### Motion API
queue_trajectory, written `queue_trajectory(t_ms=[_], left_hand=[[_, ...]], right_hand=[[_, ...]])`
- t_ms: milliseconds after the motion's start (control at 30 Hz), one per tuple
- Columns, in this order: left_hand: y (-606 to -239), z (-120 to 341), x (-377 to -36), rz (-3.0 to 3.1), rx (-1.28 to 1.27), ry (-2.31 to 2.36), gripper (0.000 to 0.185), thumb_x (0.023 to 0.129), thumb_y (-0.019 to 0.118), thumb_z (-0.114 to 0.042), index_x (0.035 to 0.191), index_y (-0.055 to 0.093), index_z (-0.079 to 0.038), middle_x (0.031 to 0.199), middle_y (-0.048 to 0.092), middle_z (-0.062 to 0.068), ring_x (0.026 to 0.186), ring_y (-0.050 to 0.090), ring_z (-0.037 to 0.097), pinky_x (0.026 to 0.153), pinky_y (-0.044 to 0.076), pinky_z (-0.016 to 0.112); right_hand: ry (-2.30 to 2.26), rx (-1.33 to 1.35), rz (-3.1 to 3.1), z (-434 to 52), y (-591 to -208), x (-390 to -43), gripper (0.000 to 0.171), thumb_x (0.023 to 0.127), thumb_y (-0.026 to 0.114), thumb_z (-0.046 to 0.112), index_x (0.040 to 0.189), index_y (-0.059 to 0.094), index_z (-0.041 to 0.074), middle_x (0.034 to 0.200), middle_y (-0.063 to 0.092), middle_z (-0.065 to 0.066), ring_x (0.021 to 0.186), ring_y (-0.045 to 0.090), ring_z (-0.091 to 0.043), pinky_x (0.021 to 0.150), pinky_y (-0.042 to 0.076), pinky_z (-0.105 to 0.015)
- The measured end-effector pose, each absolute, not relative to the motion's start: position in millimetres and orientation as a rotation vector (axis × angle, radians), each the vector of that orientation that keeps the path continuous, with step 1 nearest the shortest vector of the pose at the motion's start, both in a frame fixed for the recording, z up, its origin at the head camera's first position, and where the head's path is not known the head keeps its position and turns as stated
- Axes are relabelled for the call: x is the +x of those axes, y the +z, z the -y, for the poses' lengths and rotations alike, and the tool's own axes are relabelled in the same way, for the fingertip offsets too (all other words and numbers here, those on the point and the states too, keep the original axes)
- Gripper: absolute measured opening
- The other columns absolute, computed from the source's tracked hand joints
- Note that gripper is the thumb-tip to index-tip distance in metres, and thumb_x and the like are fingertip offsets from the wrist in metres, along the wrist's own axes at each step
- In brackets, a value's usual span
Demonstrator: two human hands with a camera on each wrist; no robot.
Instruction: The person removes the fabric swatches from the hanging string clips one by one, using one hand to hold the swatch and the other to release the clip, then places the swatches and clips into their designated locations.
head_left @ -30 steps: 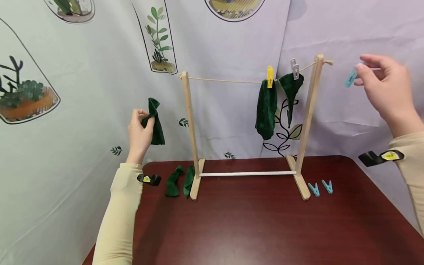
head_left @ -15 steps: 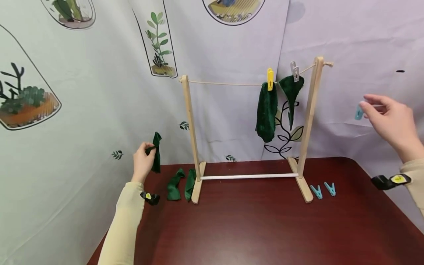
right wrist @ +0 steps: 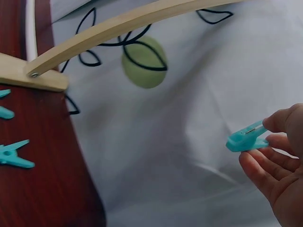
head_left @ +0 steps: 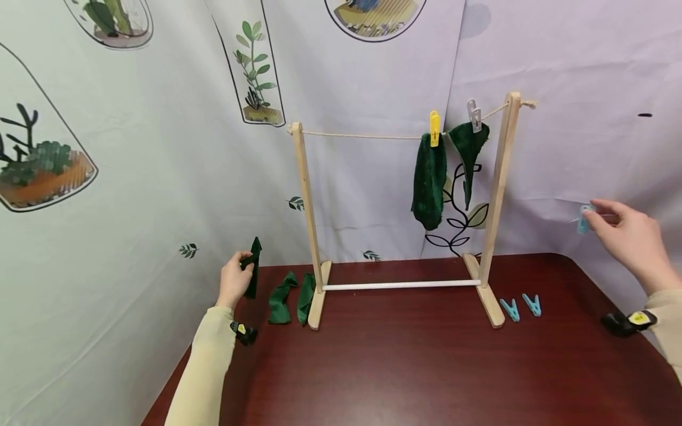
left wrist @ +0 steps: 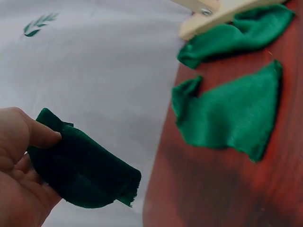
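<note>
My left hand (head_left: pixel 235 280) pinches a dark green cloth piece (left wrist: pixel 85 165) between thumb and fingers, above the table's left edge. Two more green cloth pieces lie on the table just right of it, one crumpled (head_left: pixel 280 300) and one (head_left: pixel 305 299) against the rack's left foot. Off to the right of the rack, my right hand (head_left: pixel 631 239) pinches a light blue clothespin (right wrist: pixel 246 136) in the air. On the rack's string (head_left: pixel 362 136) hang two green cloths, one (head_left: pixel 429 183) under a yellow clothespin (head_left: pixel 434 129), the other (head_left: pixel 469 145) under a clear clothespin (head_left: pixel 475 116).
A wooden rack (head_left: pixel 501 189) with a white bottom bar (head_left: pixel 399 285) stands at the back of the dark red table (head_left: pixel 394 367). Two blue clothespins (head_left: pixel 510 310) lie by its right foot. A printed fabric backdrop (head_left: pixel 362 83) hangs behind the table.
Both hands have come down, the left with its green cloth and the right with its blue clothespin. The rack and the hung cloths stay as they were.
</note>
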State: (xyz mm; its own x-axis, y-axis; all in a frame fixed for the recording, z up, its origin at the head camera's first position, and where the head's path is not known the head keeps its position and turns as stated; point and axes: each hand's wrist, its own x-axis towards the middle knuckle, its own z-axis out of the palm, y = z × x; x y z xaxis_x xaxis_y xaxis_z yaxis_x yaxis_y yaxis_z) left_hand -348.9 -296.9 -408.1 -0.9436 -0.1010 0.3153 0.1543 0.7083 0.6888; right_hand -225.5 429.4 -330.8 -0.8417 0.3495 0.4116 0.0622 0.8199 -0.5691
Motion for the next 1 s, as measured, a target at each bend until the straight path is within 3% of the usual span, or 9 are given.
queue_trajectory(t_ms=[367,667,800,1000], left_hand=[[-436.6,308.0,-344.9,2.726,-0.089,-1.085,0.045,0.1,0.046,0.002,0.145,0.044,0.006,0.138,0.048,0.037,0.119,0.052,0.051,0.091,0.047,0.061],[-457.4,311.8,-344.5,2.809,-0.11,-1.04,0.05,0.093,0.044,0.008,0.143,0.045,0.008,0.133,0.05,0.038,0.117,0.053,0.05,0.089,0.048,0.06],[-462.0,312.9,-343.3,2.841,-0.105,-1.037,0.053,0.09,0.042,0.01,0.143,0.044,0.009,0.137,0.047,0.038,0.121,0.049,0.051,0.088,0.046,0.058],[-468.0,315.3,-341.3,2.888,-0.09,-1.025,0.056,0.088,0.04,0.011,0.144,0.042,0.011,0.144,0.041,0.039,0.129,0.042,0.054,0.08,0.041,0.049]], right_hand=[[0.754,-0.318,2.587,-438.2,-371.0,-220.0,0.063,0.108,0.039,0.036,0.15,0.035,-0.009,0.13,0.047,-0.043,0.11,0.048,-0.059,0.08,0.042,-0.067],[0.735,-0.162,2.643,-446.5,-403.8,-216.9,0.056,0.105,0.05,0.031,0.136,0.048,-0.015,0.115,0.059,-0.042,0.098,0.058,-0.056,0.074,0.044,-0.059],[0.715,-0.084,2.703,-450.1,-417.9,-217.7,0.053,0.104,0.053,0.028,0.13,0.052,-0.017,0.109,0.061,-0.042,0.095,0.059,-0.057,0.068,0.047,-0.056],[0.702,-0.044,2.798,-446.2,-436.6,-216.7,0.053,0.104,0.055,0.026,0.126,0.052,-0.022,0.107,0.062,-0.041,0.093,0.059,-0.055,0.07,0.047,-0.06]])
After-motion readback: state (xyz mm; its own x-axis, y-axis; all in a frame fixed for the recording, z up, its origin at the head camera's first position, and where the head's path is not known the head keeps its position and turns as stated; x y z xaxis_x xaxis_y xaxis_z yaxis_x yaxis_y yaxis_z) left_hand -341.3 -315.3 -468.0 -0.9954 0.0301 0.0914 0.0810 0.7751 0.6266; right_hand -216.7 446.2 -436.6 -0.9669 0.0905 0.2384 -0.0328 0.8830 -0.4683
